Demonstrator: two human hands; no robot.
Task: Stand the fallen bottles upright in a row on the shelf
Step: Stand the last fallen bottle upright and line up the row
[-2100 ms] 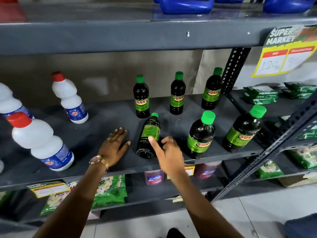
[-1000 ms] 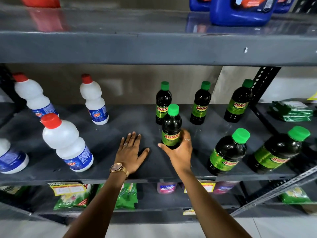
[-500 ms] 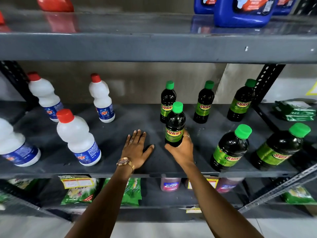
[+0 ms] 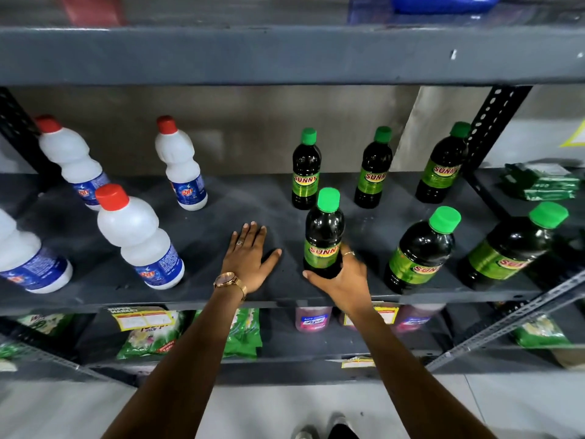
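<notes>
A dark bottle with a green cap and a green SUNNY label [image 4: 323,232] stands upright near the front of the grey shelf [image 4: 221,213]. My right hand [image 4: 343,280] wraps around its base from the front right. My left hand [image 4: 248,258] lies flat on the shelf just to the left of it, fingers spread, with a watch on the wrist. Three more SUNNY bottles stand in a back row [image 4: 373,167]. Two others [image 4: 422,250] stand along the front edge to the right.
White bottles with red caps [image 4: 139,239] stand upright on the left half of the shelf. The shelf above [image 4: 285,55] hangs low over the bottles. A perforated upright post [image 4: 493,122] bounds the right side. Packets and small bottles fill the shelf below.
The SUNNY bottle lay on its side at first; my right hand has stood it upright and still holds its base. My left hand has stayed flat on the shelf.
</notes>
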